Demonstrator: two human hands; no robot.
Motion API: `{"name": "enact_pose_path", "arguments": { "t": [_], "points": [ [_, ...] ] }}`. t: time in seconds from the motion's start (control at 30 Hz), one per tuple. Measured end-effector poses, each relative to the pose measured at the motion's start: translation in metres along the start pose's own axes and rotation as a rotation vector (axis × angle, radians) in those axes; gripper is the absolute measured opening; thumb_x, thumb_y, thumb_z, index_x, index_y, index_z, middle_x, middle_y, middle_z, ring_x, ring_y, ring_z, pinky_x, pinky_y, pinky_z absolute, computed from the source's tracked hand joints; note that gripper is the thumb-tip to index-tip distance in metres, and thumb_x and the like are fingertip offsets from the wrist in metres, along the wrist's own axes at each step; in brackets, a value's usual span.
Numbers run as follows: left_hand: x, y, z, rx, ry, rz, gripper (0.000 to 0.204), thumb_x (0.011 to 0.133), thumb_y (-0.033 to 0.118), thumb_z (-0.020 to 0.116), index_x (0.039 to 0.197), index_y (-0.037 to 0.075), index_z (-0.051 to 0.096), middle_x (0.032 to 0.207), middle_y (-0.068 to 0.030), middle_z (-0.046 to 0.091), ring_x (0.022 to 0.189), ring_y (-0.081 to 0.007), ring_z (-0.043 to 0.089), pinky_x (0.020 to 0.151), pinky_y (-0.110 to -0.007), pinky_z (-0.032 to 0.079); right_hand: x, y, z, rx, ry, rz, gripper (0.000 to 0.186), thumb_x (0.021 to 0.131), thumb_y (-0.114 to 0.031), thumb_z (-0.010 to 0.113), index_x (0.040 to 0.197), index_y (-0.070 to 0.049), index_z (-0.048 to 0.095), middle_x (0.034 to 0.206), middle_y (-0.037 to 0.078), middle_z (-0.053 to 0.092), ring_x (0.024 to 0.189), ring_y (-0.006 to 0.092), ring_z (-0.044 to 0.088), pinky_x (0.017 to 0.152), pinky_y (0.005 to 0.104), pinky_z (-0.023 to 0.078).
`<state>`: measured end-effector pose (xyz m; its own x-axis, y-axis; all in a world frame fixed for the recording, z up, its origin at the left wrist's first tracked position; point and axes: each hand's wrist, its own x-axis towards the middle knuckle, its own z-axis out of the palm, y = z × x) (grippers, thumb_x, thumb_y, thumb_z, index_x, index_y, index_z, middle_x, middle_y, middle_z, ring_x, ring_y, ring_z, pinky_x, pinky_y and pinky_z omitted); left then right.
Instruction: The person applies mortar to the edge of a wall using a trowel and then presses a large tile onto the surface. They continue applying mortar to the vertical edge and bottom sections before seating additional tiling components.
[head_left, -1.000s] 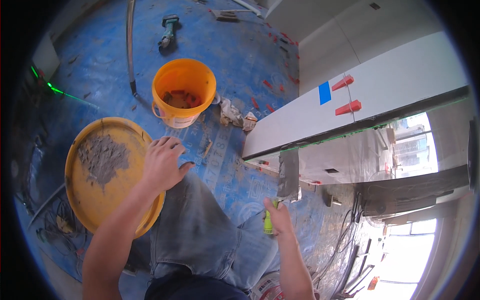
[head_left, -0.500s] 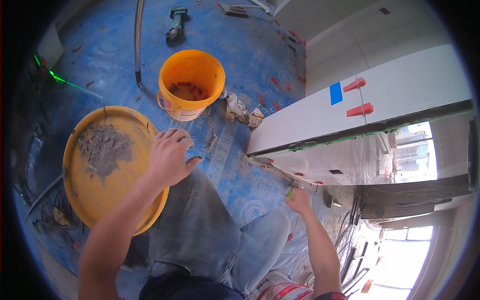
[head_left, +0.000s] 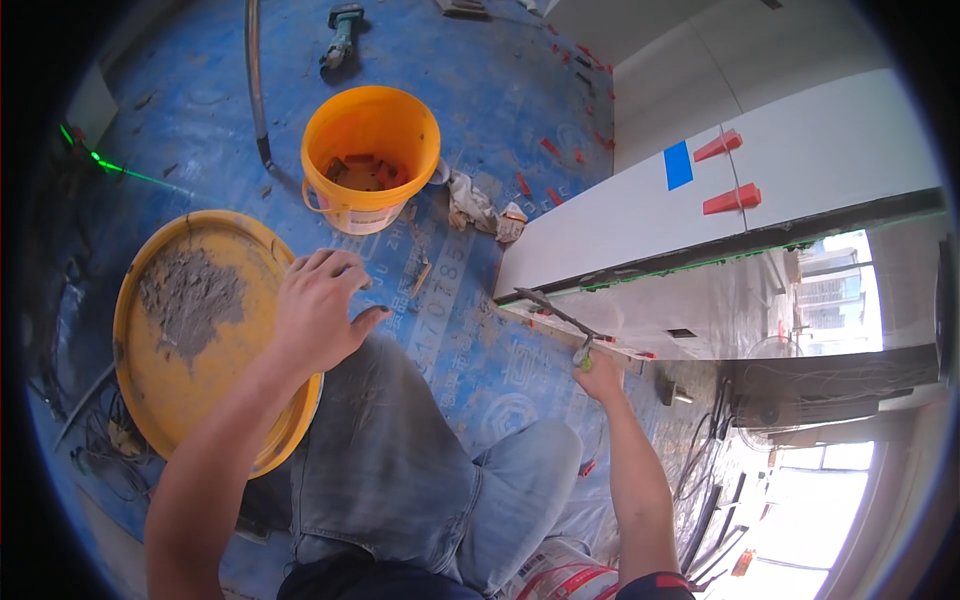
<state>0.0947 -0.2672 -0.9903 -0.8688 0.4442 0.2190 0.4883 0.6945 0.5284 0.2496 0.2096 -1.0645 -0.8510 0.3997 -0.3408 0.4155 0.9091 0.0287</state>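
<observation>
My left hand (head_left: 320, 310), fingers loosely curved and apart, holds nothing and hovers above my knee beside the round yellow lid (head_left: 175, 370), which carries a patch of grey mortar (head_left: 195, 300). My right hand (head_left: 600, 378) grips a scraper's green handle (head_left: 585, 355); its mortar-smeared blade (head_left: 552, 312) is seen nearly edge-on at the lower dark edge of a long white panel (head_left: 600, 245), near its left end. Two red clips (head_left: 732, 200) and a blue label (head_left: 678, 165) are on the panel. Whether the blade touches the edge is hard to tell.
A yellow bucket (head_left: 370, 120) with red pieces inside, crumpled wrapping (head_left: 470, 205), a metal pole (head_left: 258, 110) and an angle grinder (head_left: 340, 40) lie or stand on blue floor sheeting (head_left: 450, 120). Cables (head_left: 700, 450) run at the right; a green laser line crosses the left floor.
My right hand has moved right and up, turning the scraper from upright, face visible, to edge-on and slanted along the panel's lower edge. My left hand has shifted slightly upward, still empty.
</observation>
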Motion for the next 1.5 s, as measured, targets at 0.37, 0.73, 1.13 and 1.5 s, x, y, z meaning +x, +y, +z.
{"name": "enact_pose_path", "arguments": {
  "t": [0.37, 0.73, 1.13, 1.5],
  "points": [
    [0.0, -0.001, -0.002, 0.04, 0.003, 0.047, 0.029, 0.073, 0.025, 0.081, 0.089, 0.004, 0.067, 0.105, -0.008, 0.062, 0.106, -0.0281, 0.057, 0.093, -0.042, 0.042, -0.024, 0.012, 0.041, 0.342, 0.02, 0.1, 0.039, 0.069, -0.032, 0.069, 0.098, -0.006, 0.063, 0.098, 0.019, 0.067, 0.097, 0.0388, 0.063, 0.081, 0.0463, 0.049],
    [0.0, -0.003, -0.002, 0.053, -0.015, 0.037, 0.031, 0.074, 0.026, 0.08, 0.093, 0.004, 0.068, 0.107, -0.0081, 0.062, 0.108, -0.0278, 0.056, 0.095, -0.041, 0.041, -0.07, -0.005, 0.027, 0.723, -0.032, 0.326, 0.035, 0.065, -0.023, 0.072, 0.09, 0.0, 0.063, 0.078, 0.011, 0.065, 0.073, 0.0227, 0.062, 0.068, 0.0357, 0.049],
    [-0.003, -0.006, 0.001, -0.041, 0.032, 0.05, 0.03, 0.072, 0.023, 0.081, 0.091, 0.005, 0.067, 0.109, -0.0074, 0.063, 0.108, -0.0286, 0.056, 0.096, -0.046, 0.041, -0.031, -0.013, 0.043, 0.158, 0.0, 0.002, 0.037, 0.066, -0.03, 0.07, 0.092, -0.004, 0.065, 0.092, 0.023, 0.067, 0.09, 0.0423, 0.064, 0.079, 0.0474, 0.051],
    [0.001, -0.006, 0.002, 0.018, 0.039, 0.068, 0.029, 0.071, 0.024, 0.081, 0.088, 0.006, 0.066, 0.105, -0.0072, 0.063, 0.105, -0.0279, 0.057, 0.09, -0.041, 0.043, 0.053, -0.03, 0.045, 0.055, -0.058, 0.06, 0.042, 0.065, -0.031, 0.07, 0.1, -0.009, 0.067, 0.099, 0.021, 0.068, 0.097, 0.0393, 0.064, 0.086, 0.0477, 0.05]
  ]
}}
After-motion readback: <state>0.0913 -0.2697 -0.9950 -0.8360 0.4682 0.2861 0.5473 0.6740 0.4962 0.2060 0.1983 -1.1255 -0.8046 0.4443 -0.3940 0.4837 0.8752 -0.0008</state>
